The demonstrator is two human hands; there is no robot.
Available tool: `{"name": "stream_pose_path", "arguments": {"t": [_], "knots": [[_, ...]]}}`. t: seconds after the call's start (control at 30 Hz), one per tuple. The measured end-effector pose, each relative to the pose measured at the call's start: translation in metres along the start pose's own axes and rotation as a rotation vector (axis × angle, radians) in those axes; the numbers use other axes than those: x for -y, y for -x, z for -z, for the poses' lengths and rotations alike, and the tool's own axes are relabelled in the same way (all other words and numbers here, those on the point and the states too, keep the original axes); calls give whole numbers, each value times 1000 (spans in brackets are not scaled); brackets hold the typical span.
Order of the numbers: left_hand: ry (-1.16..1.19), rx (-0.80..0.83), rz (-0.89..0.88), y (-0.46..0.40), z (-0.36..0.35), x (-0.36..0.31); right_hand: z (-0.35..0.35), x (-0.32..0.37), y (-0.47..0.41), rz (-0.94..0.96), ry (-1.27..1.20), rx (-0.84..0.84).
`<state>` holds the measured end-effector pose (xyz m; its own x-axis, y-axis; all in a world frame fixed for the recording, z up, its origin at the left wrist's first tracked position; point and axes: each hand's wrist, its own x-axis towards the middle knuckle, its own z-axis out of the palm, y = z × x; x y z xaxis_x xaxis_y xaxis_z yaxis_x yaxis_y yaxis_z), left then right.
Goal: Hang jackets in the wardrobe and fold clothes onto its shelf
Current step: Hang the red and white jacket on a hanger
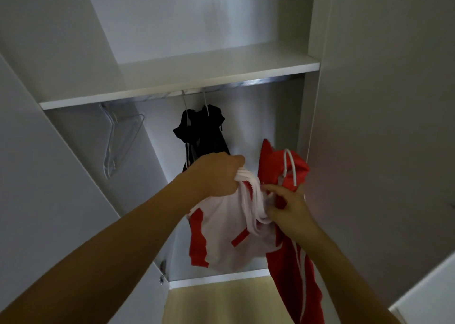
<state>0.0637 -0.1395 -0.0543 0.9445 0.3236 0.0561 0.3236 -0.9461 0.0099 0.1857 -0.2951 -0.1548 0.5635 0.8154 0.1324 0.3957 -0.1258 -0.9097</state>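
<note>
A red and white jacket (229,237) hangs bunched between my hands in front of the open wardrobe. My left hand (216,173) grips its white collar fabric from the left. My right hand (285,205) pinches the fabric at the collar on the right. A white hanger hook (290,166) sticks up out of the red hood area just above that hand. Behind them a black jacket (202,131) hangs on hangers from the metal rail (258,82) under the shelf (172,82).
Several bare white wire hangers (118,139) hang at the rail's left end. The wardrobe door (49,175) stands open on the left, a side panel (369,126) on the right. The wardrobe floor edge (216,278) lies below the jacket.
</note>
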Motion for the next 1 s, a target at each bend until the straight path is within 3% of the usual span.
{"name": "stream_pose_path", "arguments": {"t": [0.1, 0.2, 0.27, 0.37, 0.53, 0.6, 0.67, 0.73, 0.83, 0.9, 1.0], "knots": [[91, 91, 40, -9, 6, -3, 2, 2, 7, -36, -104, 161], [174, 184, 7, -18, 14, -7, 4, 11, 8, -22, 44, 251], [214, 299, -33, -24, 21, -11, 2, 14, 7, 21, 86, 191], [208, 397, -70, -30, 28, -13, -2, 14, 0, 65, 136, -61], [219, 322, 15, -17, 22, 4, -2, 7, -13, -77, -147, -159], [255, 123, 64, -2, 7, 18, 0, 7, -14, -120, -282, -198], [511, -187, 159, 15, -18, 26, 1, 10, -13, -159, -408, -238], [953, -358, 382, 30, -48, 26, 2, 16, -11, -165, -486, -241], [1407, -181, 708, 37, -91, 20, 1, 20, -8, -160, -510, -211], [1594, -81, 802, 35, -112, 15, 0, 20, -5, -173, -495, -210], [1794, -104, 894, 24, -125, 6, 2, 19, 1, -211, -504, -231]]}}
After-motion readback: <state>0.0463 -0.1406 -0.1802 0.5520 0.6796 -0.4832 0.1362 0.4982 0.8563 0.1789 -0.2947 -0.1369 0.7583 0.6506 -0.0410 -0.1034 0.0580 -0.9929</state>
